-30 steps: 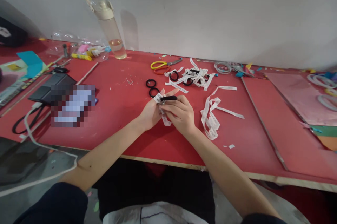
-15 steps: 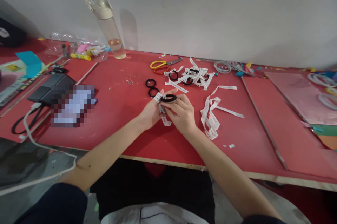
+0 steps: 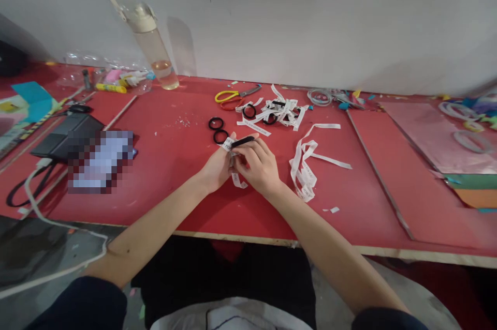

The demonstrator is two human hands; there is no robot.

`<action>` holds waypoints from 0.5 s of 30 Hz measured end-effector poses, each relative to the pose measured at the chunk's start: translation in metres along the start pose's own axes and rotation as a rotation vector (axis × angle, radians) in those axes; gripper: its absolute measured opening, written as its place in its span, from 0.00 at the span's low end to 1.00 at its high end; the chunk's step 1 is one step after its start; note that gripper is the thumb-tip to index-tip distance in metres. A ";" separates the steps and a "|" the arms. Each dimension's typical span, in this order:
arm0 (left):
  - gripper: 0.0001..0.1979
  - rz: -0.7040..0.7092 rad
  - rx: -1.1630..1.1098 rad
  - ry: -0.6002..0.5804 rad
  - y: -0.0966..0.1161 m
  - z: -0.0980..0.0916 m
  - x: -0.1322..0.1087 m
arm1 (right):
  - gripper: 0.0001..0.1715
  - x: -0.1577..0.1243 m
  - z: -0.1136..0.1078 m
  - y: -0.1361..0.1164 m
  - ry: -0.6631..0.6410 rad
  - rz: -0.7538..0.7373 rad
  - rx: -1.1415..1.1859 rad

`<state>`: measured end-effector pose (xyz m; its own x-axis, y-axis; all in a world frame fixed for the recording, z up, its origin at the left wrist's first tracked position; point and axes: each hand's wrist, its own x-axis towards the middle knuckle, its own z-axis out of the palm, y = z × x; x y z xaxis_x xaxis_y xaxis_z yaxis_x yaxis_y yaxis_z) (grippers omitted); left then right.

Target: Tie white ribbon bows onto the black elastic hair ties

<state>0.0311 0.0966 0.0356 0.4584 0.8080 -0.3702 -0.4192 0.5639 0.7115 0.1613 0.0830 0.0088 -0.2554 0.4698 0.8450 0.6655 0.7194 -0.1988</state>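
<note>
Over the middle of the red table, my left hand [image 3: 216,168] is closed on a white printed ribbon [image 3: 238,181], whose tail hangs below the fingers. My right hand [image 3: 259,165] touches it and pinches a black ring [image 3: 243,142], seen nearly edge-on, where ring and ribbon meet. Two more black rings [image 3: 216,123] lie just beyond my left hand. Behind my hands is a pile of white ribbons with black rings [image 3: 285,113]. Loose printed ribbons [image 3: 306,164] lie to the right. The fingertips partly hide each other.
Yellow-handled pliers [image 3: 236,95] lie behind the rings. A tilted-looking water bottle [image 3: 155,50] stands at the back left. A phone [image 3: 103,162], blurred out, and a black device [image 3: 70,136] with a white cable are at the left. Boards [image 3: 399,175] lie at the right.
The black ring between my hands has turned from a visible oval to nearly edge-on. My right fingers have curled in closer. The whole view has shifted slightly.
</note>
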 end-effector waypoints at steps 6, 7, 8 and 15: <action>0.28 -0.002 0.015 -0.059 0.002 0.008 -0.006 | 0.11 -0.005 0.002 -0.001 0.029 0.000 -0.046; 0.28 -0.002 0.013 -0.058 0.002 0.008 -0.006 | 0.11 -0.005 0.002 -0.001 0.027 -0.001 -0.047; 0.29 -0.002 0.011 -0.052 0.002 0.008 -0.005 | 0.10 -0.005 0.002 -0.001 0.025 -0.001 -0.046; 0.28 0.034 0.041 0.099 -0.002 0.004 0.001 | 0.07 0.001 -0.003 0.001 -0.090 0.020 -0.127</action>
<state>0.0355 0.0957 0.0363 0.3638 0.8407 -0.4010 -0.4002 0.5298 0.7477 0.1639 0.0826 0.0105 -0.2989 0.5317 0.7924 0.7532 0.6414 -0.1462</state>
